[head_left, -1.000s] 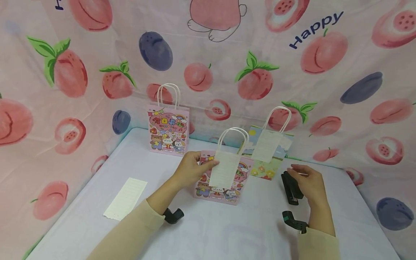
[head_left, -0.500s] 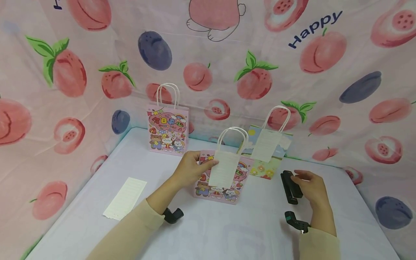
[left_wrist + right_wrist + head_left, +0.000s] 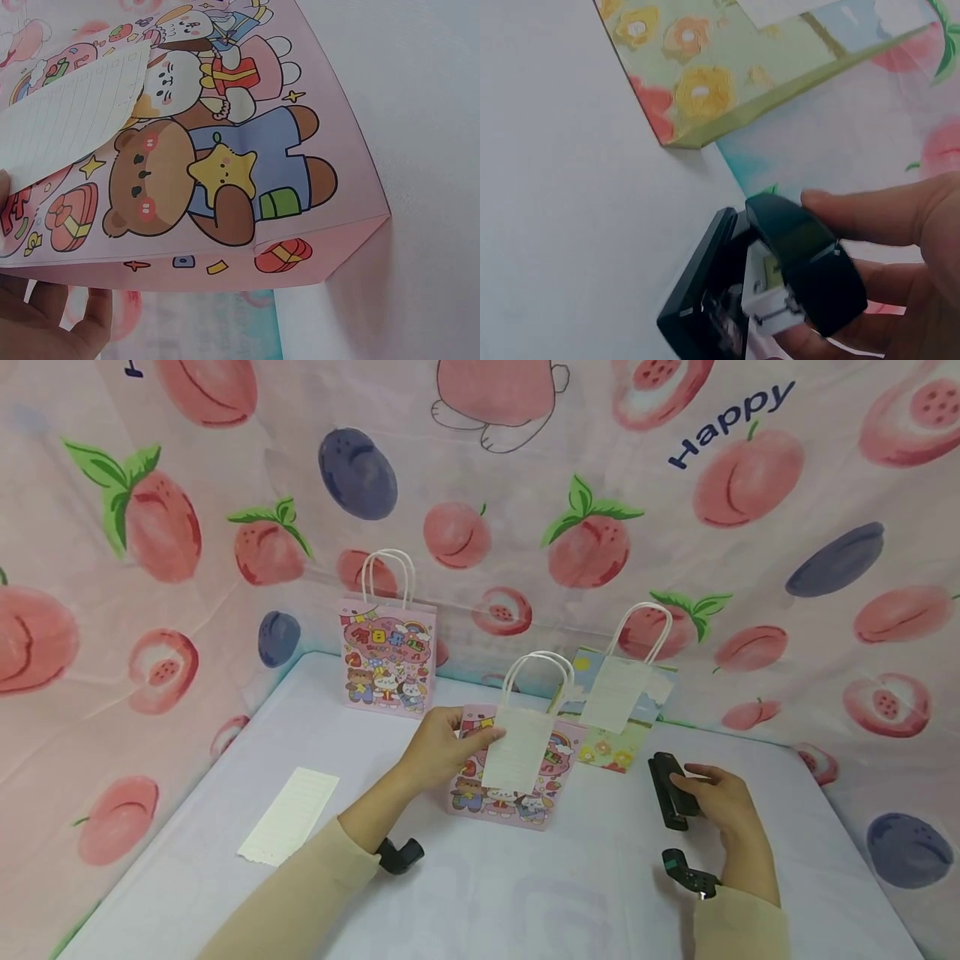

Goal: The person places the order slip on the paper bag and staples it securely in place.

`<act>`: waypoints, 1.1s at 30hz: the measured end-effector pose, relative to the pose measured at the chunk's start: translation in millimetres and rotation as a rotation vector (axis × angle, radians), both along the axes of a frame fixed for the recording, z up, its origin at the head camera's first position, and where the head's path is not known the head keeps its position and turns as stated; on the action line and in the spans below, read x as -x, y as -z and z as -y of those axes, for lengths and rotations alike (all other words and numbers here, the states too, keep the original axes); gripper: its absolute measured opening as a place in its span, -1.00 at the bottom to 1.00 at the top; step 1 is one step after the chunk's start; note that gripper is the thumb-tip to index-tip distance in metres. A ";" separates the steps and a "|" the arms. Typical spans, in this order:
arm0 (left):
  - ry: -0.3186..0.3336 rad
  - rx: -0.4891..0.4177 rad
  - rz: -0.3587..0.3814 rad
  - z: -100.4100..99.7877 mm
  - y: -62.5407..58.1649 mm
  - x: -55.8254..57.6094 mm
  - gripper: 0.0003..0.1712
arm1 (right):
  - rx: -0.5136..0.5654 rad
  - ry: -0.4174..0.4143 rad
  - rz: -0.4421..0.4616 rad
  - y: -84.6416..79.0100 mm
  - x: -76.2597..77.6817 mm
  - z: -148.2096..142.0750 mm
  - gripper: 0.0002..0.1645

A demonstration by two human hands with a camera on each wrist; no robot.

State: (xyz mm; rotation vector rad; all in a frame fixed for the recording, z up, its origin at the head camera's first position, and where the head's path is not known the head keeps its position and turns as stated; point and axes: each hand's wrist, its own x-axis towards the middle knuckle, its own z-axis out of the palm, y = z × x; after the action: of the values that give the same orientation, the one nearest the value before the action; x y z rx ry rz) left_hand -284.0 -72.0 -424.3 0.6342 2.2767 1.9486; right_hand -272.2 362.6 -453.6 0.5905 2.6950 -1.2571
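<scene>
My left hand [image 3: 444,749] grips the left side of a pink cartoon paper bag [image 3: 468,806], thumb on the front at the edge of a white lined paper slip [image 3: 516,750]. The slip hangs over the bag's front below the white handles. In the left wrist view, fingers [image 3: 90,322] lie behind the bag. At the right, my right hand [image 3: 720,793] holds a black stapler [image 3: 667,789] at its upper arm. In the right wrist view, the stapler's upper arm [image 3: 795,247] stands apart from its base [image 3: 697,292]. The fingers under it are partly hidden.
Behind stands a blue-green flowered paper bag [image 3: 611,752] with a paper slip [image 3: 617,696] on its front. Another pink cartoon bag [image 3: 388,656] stands back left. A loose lined slip [image 3: 291,814] lies on the white table [image 3: 480,902] at left. A fruit-print cloth [image 3: 480,477] hangs behind.
My right hand has shifted slightly right and down, its fingers now lying along the stapler's right side. The left hand and the bag have stayed in place.
</scene>
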 end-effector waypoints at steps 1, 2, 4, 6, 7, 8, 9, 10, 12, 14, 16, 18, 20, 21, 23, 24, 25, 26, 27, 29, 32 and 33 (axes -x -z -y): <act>-0.001 0.002 -0.003 0.0 -0.1 0.3 -0.67 | 0.009 0.009 0.014 0.1 0.3 -1.2 -0.11; -0.002 0.004 -0.003 0.0 -0.2 0.5 -0.68 | 0.020 0.019 0.032 0.0 0.4 -2.3 -0.07; -0.005 0.007 -0.001 -0.1 -0.3 0.8 -0.67 | 0.035 0.031 0.063 -0.8 0.1 -3.1 -0.01; -0.009 0.012 0.000 -0.2 -0.2 1.0 -0.67 | 0.044 0.033 0.087 -2.0 -0.3 -3.1 0.03; -0.011 0.014 0.001 -0.2 -0.2 1.0 -0.67 | 0.052 0.032 0.096 -2.6 -0.5 -2.8 0.04; -0.013 0.015 0.002 -0.1 -0.2 0.8 -0.67 | 0.059 0.030 0.104 -3.1 -0.7 -2.3 0.06; -0.015 0.016 0.002 -0.1 -0.2 0.8 -0.67 | 0.064 0.028 0.109 -3.7 -0.9 -1.4 0.07; -0.016 0.016 0.003 -0.1 -0.1 0.6 -0.66 | 0.069 0.025 0.114 -4.1 -1.0 -0.5 0.09; -0.017 0.012 0.008 -0.2 -0.1 0.3 -0.66 | 0.072 0.017 0.119 -4.3 -1.3 1.3 0.10; -0.019 0.011 0.012 -0.3 0.0 0.1 -0.66 | 0.064 0.014 0.123 -4.4 -1.1 3.4 0.12; -0.021 0.011 0.016 -0.6 0.0 0.0 -0.66 | 0.053 0.005 0.124 -4.2 -0.9 5.9 0.14; -0.022 0.014 0.020 -0.9 -0.1 0.2 -0.66 | 0.043 -0.004 0.124 -3.8 -0.1 8.8 0.17; -0.024 0.017 0.018 -1.0 -0.2 0.4 -0.66 | 0.033 -0.016 0.128 -3.4 0.9 12.4 0.21; -0.023 0.017 0.016 -1.1 -0.3 0.5 -0.66 | 0.028 -0.021 0.130 -3.0 1.4 14.2 0.22; -0.021 0.018 0.011 -1.1 -0.3 0.9 -0.66 | 0.021 -0.024 0.134 -2.4 2.9 17.5 0.25; -0.021 0.018 0.008 -1.1 -0.2 1.0 -0.66 | 0.018 -0.025 0.135 -2.1 3.5 18.9 0.26; -0.020 0.018 0.005 -1.0 -0.2 1.0 -0.66 | 0.011 -0.022 0.135 -1.4 4.3 19.9 0.26; -0.020 0.017 0.004 -1.0 -0.1 1.0 -0.66 | 0.008 -0.016 0.131 -0.7 5.0 20.7 0.25; -0.019 0.012 0.005 -1.1 0.0 1.0 -0.66 | 0.010 -0.012 0.125 -0.1 5.6 21.3 0.25; -0.019 0.004 0.010 -1.0 0.1 0.8 -0.66 | 0.015 0.002 0.111 1.5 6.5 21.7 0.22; -0.016 -0.006 0.014 -1.0 0.0 0.3 -0.67 | 0.020 0.030 0.080 2.7 7.1 21.3 0.19; -0.013 -0.010 0.016 -1.2 -0.2 0.3 -0.67 | 0.023 0.040 0.070 2.5 7.1 21.0 0.18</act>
State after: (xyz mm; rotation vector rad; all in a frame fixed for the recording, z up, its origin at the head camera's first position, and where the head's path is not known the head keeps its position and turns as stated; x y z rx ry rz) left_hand -284.3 -70.8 -424.1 0.6047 2.2687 1.9653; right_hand -279.3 341.6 -456.1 0.6751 2.6215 -1.2509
